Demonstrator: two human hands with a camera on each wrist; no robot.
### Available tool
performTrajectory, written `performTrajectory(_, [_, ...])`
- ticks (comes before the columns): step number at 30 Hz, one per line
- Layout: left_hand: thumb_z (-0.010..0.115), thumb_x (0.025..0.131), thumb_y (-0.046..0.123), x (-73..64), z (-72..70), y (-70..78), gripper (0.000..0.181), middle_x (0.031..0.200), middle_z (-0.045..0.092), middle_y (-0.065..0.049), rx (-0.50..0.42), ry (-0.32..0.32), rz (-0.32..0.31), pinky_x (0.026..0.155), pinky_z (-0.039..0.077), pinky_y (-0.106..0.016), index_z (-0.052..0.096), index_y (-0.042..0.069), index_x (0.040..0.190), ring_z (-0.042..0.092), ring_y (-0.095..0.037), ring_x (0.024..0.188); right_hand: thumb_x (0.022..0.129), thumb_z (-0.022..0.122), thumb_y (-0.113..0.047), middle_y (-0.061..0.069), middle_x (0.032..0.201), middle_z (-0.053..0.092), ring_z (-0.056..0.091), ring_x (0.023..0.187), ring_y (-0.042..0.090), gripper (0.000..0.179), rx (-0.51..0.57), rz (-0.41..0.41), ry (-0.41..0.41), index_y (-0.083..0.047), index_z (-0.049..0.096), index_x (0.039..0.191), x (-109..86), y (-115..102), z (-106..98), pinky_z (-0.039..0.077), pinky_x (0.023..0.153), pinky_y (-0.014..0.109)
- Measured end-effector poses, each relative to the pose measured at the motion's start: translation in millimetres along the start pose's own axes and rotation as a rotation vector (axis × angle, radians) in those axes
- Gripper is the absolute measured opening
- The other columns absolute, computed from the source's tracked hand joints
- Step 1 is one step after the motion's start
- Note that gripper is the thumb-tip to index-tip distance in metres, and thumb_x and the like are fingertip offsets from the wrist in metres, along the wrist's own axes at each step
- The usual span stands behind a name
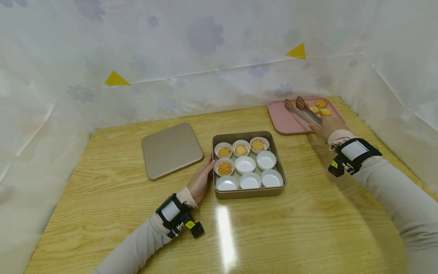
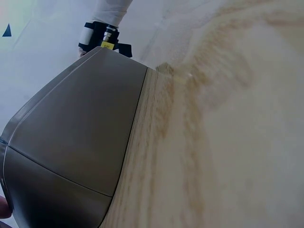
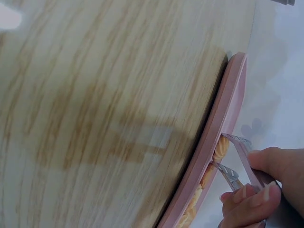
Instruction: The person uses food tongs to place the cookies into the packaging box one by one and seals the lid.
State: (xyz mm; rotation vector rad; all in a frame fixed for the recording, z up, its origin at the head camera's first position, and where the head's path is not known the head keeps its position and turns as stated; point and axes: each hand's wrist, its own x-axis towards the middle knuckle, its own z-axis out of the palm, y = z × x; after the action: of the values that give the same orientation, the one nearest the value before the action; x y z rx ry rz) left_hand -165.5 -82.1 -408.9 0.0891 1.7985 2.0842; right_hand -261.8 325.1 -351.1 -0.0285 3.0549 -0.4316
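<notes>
My right hand [image 1: 329, 128] grips a pair of metal tongs [image 1: 304, 110] over the pink tray [image 1: 282, 123]. In the right wrist view the tong tips stand apart near the cookies [image 3: 221, 148] on the tray; whether they touch one cannot be told. My left hand [image 1: 200, 180] rests against the left side of a bronze square tin [image 1: 248, 193], its fingers along the wall. White paper cups [image 1: 250, 180] fill the tin in rows. Cookies sit in the three back cups, and a swirled cookie [image 1: 224, 169] lies in the middle-left one.
A flat bronze lid [image 1: 172, 151] lies on the wooden table [image 1: 291, 236] left of the tin. Several cookies [image 1: 321, 103] lie at the tray's right end. A patterned white curtain [image 1: 191, 49] with yellow triangles hangs behind the table and along its sides.
</notes>
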Motion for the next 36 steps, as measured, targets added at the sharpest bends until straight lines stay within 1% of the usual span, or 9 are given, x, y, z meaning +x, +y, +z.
performTrajectory(6, [0.031, 0.107, 0.022, -0.2, 0.1, -0.3, 0.059, 0.163, -0.004, -0.009, 0.011, 0.0, -0.007, 0.121, -0.003, -0.042, 0.004, 0.005, 0.156, -0.009, -0.023, 0.149, 0.099, 0.051, -0.026, 0.02, 0.066, 0.058, 0.054, 0.045, 0.022, 0.041, 0.009, -0.024, 0.025, 0.015, 0.053, 0.098, -2.4, 4, 3, 0.041, 0.046, 0.035])
performTrajectory(12, [0.031, 0.107, 0.023, -0.3, 0.1, 0.1, 0.059, 0.163, -0.005, -0.008, 0.015, -0.004, -0.01, 0.121, -0.004, -0.043, 0.003, 0.006, 0.156, -0.01, -0.022, 0.149, 0.098, 0.053, -0.026, 0.017, 0.065, 0.056, 0.052, 0.049, 0.023, 0.039, 0.032, -0.029, 0.034, 0.014, 0.054, 0.097, -6.9, 7, 6, 0.038, 0.044, 0.033])
performTrajectory(17, [0.031, 0.107, 0.024, -0.4, 0.6, 0.4, 0.06, 0.163, -0.005, -0.009, 0.017, -0.005, -0.005, 0.121, -0.004, -0.042, 0.002, 0.006, 0.156, -0.009, -0.022, 0.149, 0.099, 0.053, -0.025, 0.012, 0.061, 0.051, 0.05, 0.048, 0.023, 0.037, 0.04, -0.059, 0.04, 0.011, 0.053, 0.095, -14.4, 6, 4, 0.037, 0.044, 0.033])
performTrajectory(19, [0.031, 0.107, 0.024, -0.3, 0.8, 0.5, 0.06, 0.163, -0.005, -0.009, 0.018, -0.005, -0.004, 0.121, -0.003, -0.042, 0.003, 0.006, 0.156, -0.009, -0.022, 0.149, 0.1, 0.053, -0.026, 0.012, 0.061, 0.049, 0.049, 0.047, 0.022, 0.039, 0.041, -0.069, 0.035, 0.013, 0.053, 0.1, -18.8, 4, 2, 0.038, 0.045, 0.034])
performTrajectory(24, [0.031, 0.107, 0.024, -0.2, 1.3, 1.0, 0.059, 0.163, -0.005, -0.008, 0.013, -0.005, -0.004, 0.121, -0.003, -0.042, 0.003, 0.006, 0.156, -0.009, -0.022, 0.149, 0.101, 0.05, -0.03, 0.022, 0.072, 0.059, 0.052, 0.046, 0.02, 0.053, 0.027, -0.118, 0.029, 0.019, 0.05, 0.121, -31.7, -2, -5, 0.046, 0.055, 0.044])
performTrajectory(29, [0.031, 0.107, 0.023, -0.6, 1.4, 1.7, 0.059, 0.163, -0.005, -0.008, 0.007, -0.001, -0.005, 0.121, -0.003, -0.041, 0.003, 0.006, 0.156, -0.009, -0.022, 0.149, 0.101, 0.051, -0.03, 0.024, 0.08, 0.062, 0.053, 0.044, 0.018, 0.048, 0.058, -0.155, 0.04, 0.014, 0.051, 0.122, -45.3, -12, -10, 0.044, 0.049, 0.037])
performTrajectory(31, [0.031, 0.107, 0.024, -0.5, 1.0, 1.9, 0.059, 0.163, -0.004, -0.008, 0.008, 0.001, -0.007, 0.121, -0.003, -0.041, 0.003, 0.007, 0.156, -0.009, -0.022, 0.149, 0.101, 0.05, -0.031, 0.022, 0.079, 0.06, 0.052, 0.045, 0.018, 0.049, 0.067, -0.163, 0.035, 0.013, 0.05, 0.123, -51.1, -17, -12, 0.043, 0.048, 0.034])
performTrajectory(34, [0.031, 0.107, 0.024, -0.6, 0.4, 1.8, 0.059, 0.164, -0.004, -0.008, 0.01, 0.004, -0.009, 0.121, -0.003, -0.042, 0.003, 0.007, 0.156, -0.008, -0.022, 0.149, 0.102, 0.049, -0.031, 0.017, 0.076, 0.057, 0.051, 0.046, 0.017, 0.048, 0.069, -0.189, 0.034, 0.012, 0.049, 0.124, -59.6, -25, -14, 0.042, 0.048, 0.033])
performTrajectory(36, [0.031, 0.107, 0.024, -1.0, 0.3, 1.9, 0.059, 0.164, -0.004, -0.008, 0.01, 0.006, -0.013, 0.121, -0.003, -0.041, 0.003, 0.007, 0.156, -0.008, -0.022, 0.149, 0.102, 0.05, -0.031, 0.016, 0.078, 0.057, 0.052, 0.052, 0.019, 0.048, 0.062, -0.21, 0.045, 0.011, 0.05, 0.125, -65.1, -32, -15, 0.042, 0.051, 0.035])
